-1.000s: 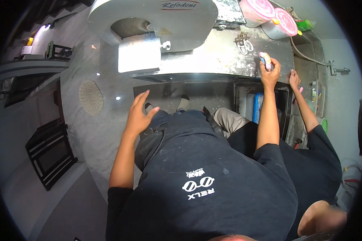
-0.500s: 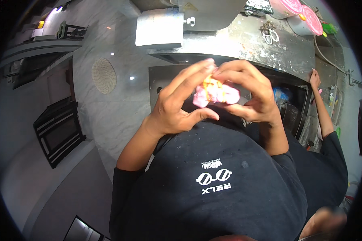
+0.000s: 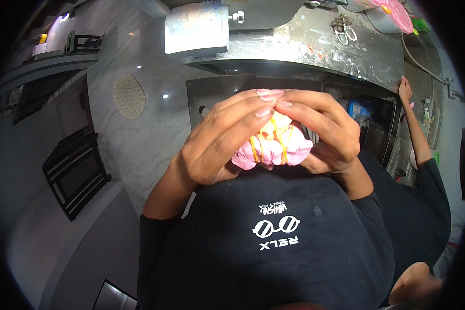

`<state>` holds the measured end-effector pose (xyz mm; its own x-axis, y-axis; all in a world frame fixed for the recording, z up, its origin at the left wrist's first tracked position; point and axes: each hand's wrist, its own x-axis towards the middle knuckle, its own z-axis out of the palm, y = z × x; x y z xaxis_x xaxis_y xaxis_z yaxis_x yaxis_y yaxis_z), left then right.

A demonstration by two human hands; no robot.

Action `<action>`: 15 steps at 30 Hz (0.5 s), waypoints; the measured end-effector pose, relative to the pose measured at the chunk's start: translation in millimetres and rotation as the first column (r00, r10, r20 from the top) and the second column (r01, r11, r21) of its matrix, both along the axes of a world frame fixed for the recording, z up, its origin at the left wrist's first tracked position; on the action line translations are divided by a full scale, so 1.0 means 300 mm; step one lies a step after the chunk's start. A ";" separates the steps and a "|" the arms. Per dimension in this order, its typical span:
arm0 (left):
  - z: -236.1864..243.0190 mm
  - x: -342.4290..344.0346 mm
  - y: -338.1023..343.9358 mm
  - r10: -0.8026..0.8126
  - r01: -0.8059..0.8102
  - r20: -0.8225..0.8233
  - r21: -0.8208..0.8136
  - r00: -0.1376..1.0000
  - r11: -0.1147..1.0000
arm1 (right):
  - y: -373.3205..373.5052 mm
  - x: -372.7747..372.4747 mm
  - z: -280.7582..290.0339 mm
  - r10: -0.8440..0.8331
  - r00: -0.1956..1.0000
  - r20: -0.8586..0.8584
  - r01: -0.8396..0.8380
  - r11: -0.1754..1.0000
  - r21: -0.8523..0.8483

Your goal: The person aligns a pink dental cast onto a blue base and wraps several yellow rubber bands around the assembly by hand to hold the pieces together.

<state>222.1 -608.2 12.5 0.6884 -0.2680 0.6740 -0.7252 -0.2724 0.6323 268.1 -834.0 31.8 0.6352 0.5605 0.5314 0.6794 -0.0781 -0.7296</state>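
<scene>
Between my hands, in front of my chest, is a crumpled pink bundle (image 3: 270, 151) wrapped with yellow-orange rubber bands. It looks like bunched cloth, though I cannot be sure of the material. My left hand (image 3: 222, 137) curves round its left side, the fingers reaching over the top and the thumb mostly hidden. From the other side my right hand (image 3: 328, 126) grips it, fingers arched above and thumb low behind the bundle. The fingertips of both hands come together over its upper part, where pink stains show on some nails.
Beyond my hands runs a stained grey counter (image 3: 274, 49) with a white box-like unit (image 3: 197, 28), scissors (image 3: 344, 31) and pink-lidded tubs (image 3: 392, 19). At right, another person's hand (image 3: 405, 89) rests on the counter edge. A round woven mat (image 3: 128, 96) lies on the floor at left.
My fingers have closed in over the pink bundle, and the left thumb has gone from in front to mostly hidden. Hands and bundle sit slightly lower; the view has shifted a little.
</scene>
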 end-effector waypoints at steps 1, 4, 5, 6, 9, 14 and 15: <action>0.008 0.001 0.002 -0.014 0.014 0.001 -0.005 1.000 1.000 | -0.003 0.001 0.001 0.006 1.000 0.016 -0.006 1.000 -0.004; 0.022 0.003 0.006 -0.038 0.038 -0.003 -0.021 0.999 0.999 | 0.002 0.006 -0.008 0.024 0.999 0.025 -0.024 0.999 0.033; 0.023 0.003 0.009 -0.044 0.044 -0.006 -0.026 0.999 0.999 | 0.002 0.009 -0.007 0.031 0.999 0.035 -0.033 0.999 0.038; 0.024 0.003 0.011 -0.051 0.050 -0.008 -0.031 0.999 0.998 | 0.003 0.012 -0.005 0.039 0.998 0.044 -0.041 0.998 0.043; 0.022 0.003 0.019 -0.061 0.061 -0.024 -0.033 0.998 0.998 | 0.009 0.015 0.001 0.043 0.999 0.034 -0.044 0.998 0.052; 0.013 0.002 0.021 -0.040 0.039 -0.016 -0.042 0.999 0.998 | 0.018 0.028 0.000 0.047 0.997 0.064 -0.050 0.997 0.051; 0.011 0.004 0.020 -0.037 0.037 -0.012 -0.046 0.999 0.998 | 0.020 0.029 0.001 0.045 0.997 0.066 -0.048 0.998 0.046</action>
<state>223.4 -602.2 15.9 0.6870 -0.2621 0.6778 -0.7263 -0.2160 0.6526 276.8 -828.1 32.2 0.5725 0.5618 0.5972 0.7274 -0.0118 -0.6861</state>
